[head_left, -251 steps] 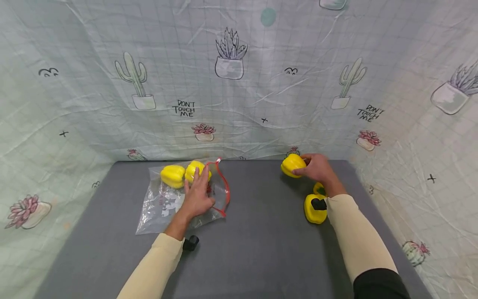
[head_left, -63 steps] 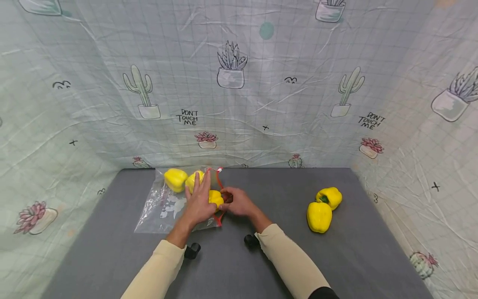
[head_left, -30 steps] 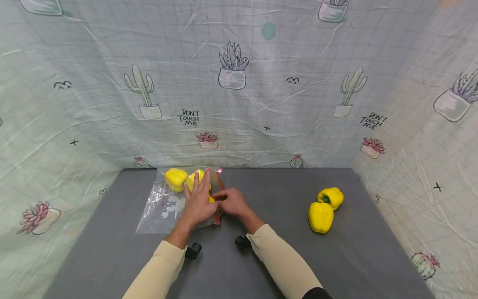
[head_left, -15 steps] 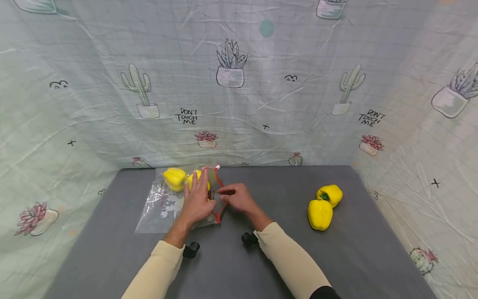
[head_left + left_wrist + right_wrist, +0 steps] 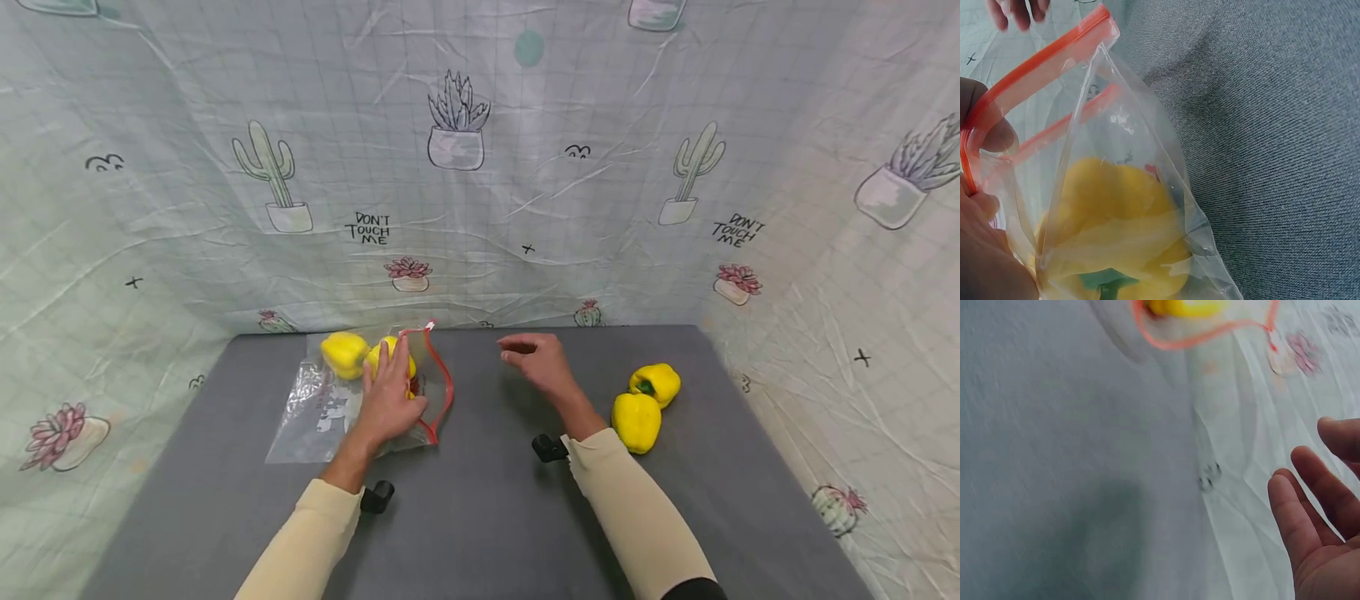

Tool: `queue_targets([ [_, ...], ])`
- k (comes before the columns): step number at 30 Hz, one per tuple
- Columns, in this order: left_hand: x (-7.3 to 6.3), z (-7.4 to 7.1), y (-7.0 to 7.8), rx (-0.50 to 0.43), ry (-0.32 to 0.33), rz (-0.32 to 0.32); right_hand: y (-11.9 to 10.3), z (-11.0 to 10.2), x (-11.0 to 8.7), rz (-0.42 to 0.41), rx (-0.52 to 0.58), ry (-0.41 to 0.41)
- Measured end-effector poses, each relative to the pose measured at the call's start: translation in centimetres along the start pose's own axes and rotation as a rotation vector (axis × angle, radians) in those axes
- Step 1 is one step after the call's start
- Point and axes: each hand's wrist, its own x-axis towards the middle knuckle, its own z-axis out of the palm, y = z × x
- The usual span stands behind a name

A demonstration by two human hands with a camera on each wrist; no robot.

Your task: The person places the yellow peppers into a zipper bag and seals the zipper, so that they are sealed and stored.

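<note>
A clear zip bag [image 5: 300,429] with a red-orange zip edge lies at the left of the table, its mouth gaping to the right. My left hand [image 5: 390,404] pinches the zip edge between thumb and fingers, as the left wrist view shows. Inside the bag are two yellow bell peppers [image 5: 345,355] at the back, and a bit of yellow shows beside my left hand, mostly hidden by it. The left wrist view has a yellow pepper [image 5: 1116,206] with a green stem behind the plastic. My right hand [image 5: 543,362] hovers right of the bag, fingers parted, holding nothing.
Two loose yellow bell peppers sit together on the right: a nearer one [image 5: 636,423] and a farther one [image 5: 657,383] with its green stem showing. A printed cloth [image 5: 480,208] hangs behind and beside the grey table [image 5: 480,517].
My right hand carried a pepper from the right into the bag, let go of it, and has drawn back rightward, now empty. My left hand has stayed at the bag.
</note>
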Motion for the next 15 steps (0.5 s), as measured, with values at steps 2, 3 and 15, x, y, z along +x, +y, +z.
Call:
queue_targets([
  [2, 0.0, 0.0, -0.1, -0.005, -0.002, 0.001, -0.1, -1.2, -0.1, 0.011, 0.004, 0.017],
  [3, -0.1, 0.0, -0.1, -0.008, -0.002, 0.001, -0.1, -1.8, -0.2, 0.018, 0.002, 0.023],
  [15, 0.1, 0.2, 0.0, -0.019, -0.005, 0.005, 1.0, -8.1, -1.3, 0.104, -0.031, 0.157],
])
